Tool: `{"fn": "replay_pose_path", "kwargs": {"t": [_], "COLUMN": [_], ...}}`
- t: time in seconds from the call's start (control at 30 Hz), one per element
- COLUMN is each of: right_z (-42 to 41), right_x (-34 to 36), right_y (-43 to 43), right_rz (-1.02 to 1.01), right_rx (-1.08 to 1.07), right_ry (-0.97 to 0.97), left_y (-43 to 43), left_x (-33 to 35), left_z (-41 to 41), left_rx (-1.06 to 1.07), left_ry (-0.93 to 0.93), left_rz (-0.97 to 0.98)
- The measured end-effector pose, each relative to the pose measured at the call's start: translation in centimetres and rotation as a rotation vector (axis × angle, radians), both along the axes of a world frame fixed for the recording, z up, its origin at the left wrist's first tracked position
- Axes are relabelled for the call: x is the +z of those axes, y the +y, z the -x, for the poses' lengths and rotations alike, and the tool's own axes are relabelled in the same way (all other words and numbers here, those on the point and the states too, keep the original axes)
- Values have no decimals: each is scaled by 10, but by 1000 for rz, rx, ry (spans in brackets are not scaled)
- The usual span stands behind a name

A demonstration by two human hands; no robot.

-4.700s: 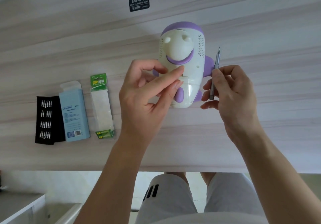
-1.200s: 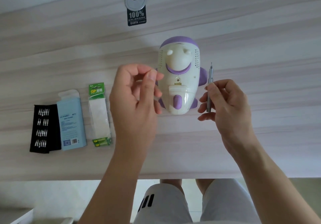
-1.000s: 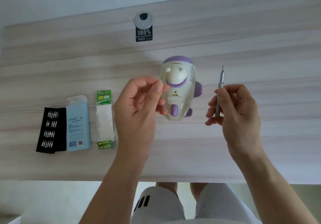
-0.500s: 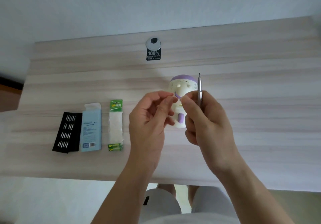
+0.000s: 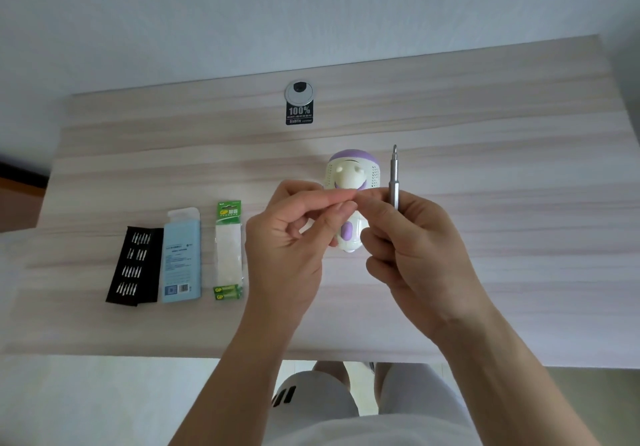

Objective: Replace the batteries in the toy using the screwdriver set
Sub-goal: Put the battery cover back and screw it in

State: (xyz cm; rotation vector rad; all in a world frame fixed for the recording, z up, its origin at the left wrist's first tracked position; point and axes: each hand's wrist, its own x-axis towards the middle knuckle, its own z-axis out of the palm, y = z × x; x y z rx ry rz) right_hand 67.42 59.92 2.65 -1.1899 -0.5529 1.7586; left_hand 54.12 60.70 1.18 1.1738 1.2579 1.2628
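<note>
The white and purple toy [image 5: 350, 174] lies on its back on the wooden table [image 5: 519, 237], mostly hidden behind my hands. My right hand [image 5: 415, 244] grips the grey screwdriver [image 5: 393, 177] upright, tip pointing up. My left hand [image 5: 287, 237] is raised above the toy, thumb and forefinger pinched together on a tiny screw that is barely discernible. Its fingertips meet the fingertips of my right hand just in front of the toy.
To the left lie a pack of green batteries [image 5: 228, 248], a light blue box [image 5: 181, 255] and a black bit holder [image 5: 133, 265] with several bits. A cable grommet with a black label [image 5: 299, 101] sits at the back. The table's front edge runs above my lap.
The view has pulled back and up, showing more wall. My right hand with the screwdriver moved left until its fingertips met the pinched fingers of my left hand over the toy.
</note>
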Motion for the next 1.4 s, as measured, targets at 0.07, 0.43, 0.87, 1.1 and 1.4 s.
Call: {"fn": "replay_pose_path", "kwargs": {"t": [0.07, 0.43, 0.87, 1.1, 1.4], "right_z": [0, -3, -12, -30, -23], "right_x": [1, -9, -49, -92, -133], "right_y": [-1, -7, -11, 5, 27], "right_rz": [-12, 25, 94, 105, 75], "right_rx": [-3, -16, -12, -239, -363], "right_ry": [1, -5, -56, -346, -431], "left_y": [-1, -8, -4, 16, 36], "left_x": [1, -4, -42, -71, -92], "left_z": [-1, 1, 5, 18, 17], "left_rx": [1, 2, -89, -52, -100], "left_ry": [8, 203, 489, 583, 656], "left_rz": [-15, -135, -215, -128, -129]}}
